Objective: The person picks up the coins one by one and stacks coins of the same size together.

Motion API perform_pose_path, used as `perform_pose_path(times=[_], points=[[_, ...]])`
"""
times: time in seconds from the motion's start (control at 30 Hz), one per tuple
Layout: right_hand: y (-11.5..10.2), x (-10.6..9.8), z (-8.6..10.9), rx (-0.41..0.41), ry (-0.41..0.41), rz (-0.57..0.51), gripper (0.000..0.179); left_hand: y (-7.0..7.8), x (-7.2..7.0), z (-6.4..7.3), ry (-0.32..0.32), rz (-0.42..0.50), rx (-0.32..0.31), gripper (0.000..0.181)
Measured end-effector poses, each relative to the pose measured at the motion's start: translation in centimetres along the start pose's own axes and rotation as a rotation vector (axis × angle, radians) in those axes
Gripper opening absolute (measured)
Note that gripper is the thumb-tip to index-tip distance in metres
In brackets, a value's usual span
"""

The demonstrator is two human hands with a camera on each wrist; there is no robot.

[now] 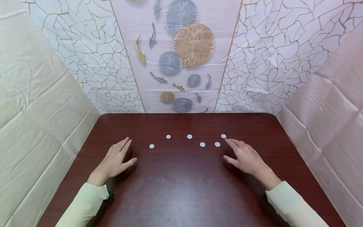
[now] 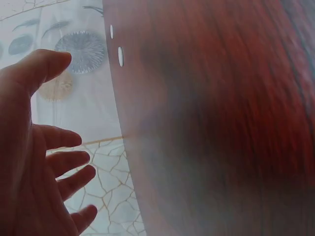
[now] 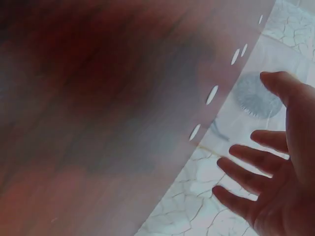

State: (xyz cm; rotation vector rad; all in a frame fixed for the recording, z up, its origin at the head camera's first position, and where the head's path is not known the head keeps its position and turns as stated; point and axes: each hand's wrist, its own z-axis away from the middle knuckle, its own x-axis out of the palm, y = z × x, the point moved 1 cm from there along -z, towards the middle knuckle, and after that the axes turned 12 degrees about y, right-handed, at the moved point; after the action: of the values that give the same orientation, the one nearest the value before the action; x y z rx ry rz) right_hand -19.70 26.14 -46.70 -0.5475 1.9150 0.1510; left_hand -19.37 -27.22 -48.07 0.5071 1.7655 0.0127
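Several small white discs lie spread over the far half of the dark red-brown table (image 1: 181, 176). The leftmost disc (image 1: 151, 146) is the one nearest my left hand (image 1: 115, 159), which holds nothing, its fingers extended and thumb apart. At the right end, a disc (image 1: 223, 136) lies just beyond the fingertips of my right hand (image 1: 246, 157); another disc (image 1: 217, 144) is to the left of them. That hand is likewise empty with fingers spread. Both wrist views show the fingers loosely extended, with discs (image 2: 121, 56) (image 3: 212, 95) seen nearly edge-on.
Behind the table hangs a patterned backdrop (image 1: 181, 85) with fish and round leaf shapes. Pale cloth walls (image 1: 37, 119) (image 1: 326, 116) rise along both sides. A dark band (image 1: 109, 197) shows under the left sleeve.
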Motion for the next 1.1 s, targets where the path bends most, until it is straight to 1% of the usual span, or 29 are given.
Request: perform_pose_path(times=[0.17,0.23,0.33,0.43,0.6,0.73,0.83,1.1], points=[[-1.8,0.9,-1.9,-0.001,-0.016,-0.092,0.059,0.0,0.5,-0.3,-0.011,0.036,0.009,0.09],[-2.7,1.4,-2.8,-0.028,-0.023,-0.123,0.054,0.1,0.6,-0.5,-0.015,0.049,0.001,0.089],[-4.2,2.2,-4.3,-0.088,-0.021,-0.173,0.049,0.2,0.8,-0.7,-0.022,0.06,-0.018,0.088],[-5.9,3.0,-5.8,-0.13,-0.03,-0.213,0.045,0.3,1.2,-1.1,-0.019,0.064,-0.014,0.087],[-8.7,4.3,-8.2,-0.16,-0.086,-0.264,0.04,0.7,1.8,-2.0,-0.002,0.066,0.02,0.081],[-10.9,5.5,-10.0,-0.176,-0.131,-0.298,0.042,1.1,2.1,-2.6,0.021,0.078,0.054,0.076],[-12.4,6.4,-11.2,-0.19,-0.152,-0.313,0.043,1.3,2.4,-3.1,0.025,0.091,0.069,0.073],[-15.3,8.8,-13.6,-0.201,-0.2,-0.375,0.039,1.9,3.0,-4.3,0.033,0.098,0.121,0.063]])
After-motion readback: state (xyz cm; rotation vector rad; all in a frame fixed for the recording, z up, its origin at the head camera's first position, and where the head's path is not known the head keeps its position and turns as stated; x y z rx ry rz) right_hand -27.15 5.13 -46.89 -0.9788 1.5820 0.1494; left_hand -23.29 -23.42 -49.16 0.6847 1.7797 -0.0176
